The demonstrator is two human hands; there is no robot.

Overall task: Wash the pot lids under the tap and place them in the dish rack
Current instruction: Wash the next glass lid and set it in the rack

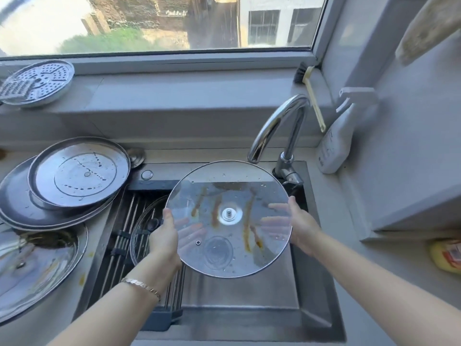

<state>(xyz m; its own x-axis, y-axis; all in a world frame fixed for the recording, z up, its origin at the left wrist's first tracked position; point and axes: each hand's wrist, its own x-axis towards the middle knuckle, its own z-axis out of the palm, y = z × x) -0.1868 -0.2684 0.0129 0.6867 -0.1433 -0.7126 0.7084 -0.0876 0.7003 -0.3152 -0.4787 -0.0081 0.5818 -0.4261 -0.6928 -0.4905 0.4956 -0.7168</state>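
Note:
I hold a large glass pot lid [228, 248] with brown streaks over the sink [249, 295], its underside facing me. My left hand [164, 238] grips its left rim, thumb on top and fingers showing through the glass. My right hand [300, 226] grips the right rim the same way. The chrome tap [274, 126] arches just behind the lid; no water is visible. A second glass lid [142, 233] lies on the roll-up dish rack [124, 245] across the sink's left side.
Two metal lids [79, 173] are stacked on the counter at left, with another dirty lid [37, 265] in front. A perforated steamer plate [37, 82] sits on the windowsill. A dish brush [313, 96], spray bottle [336, 141] and yellow sponge [446, 255] stand at right.

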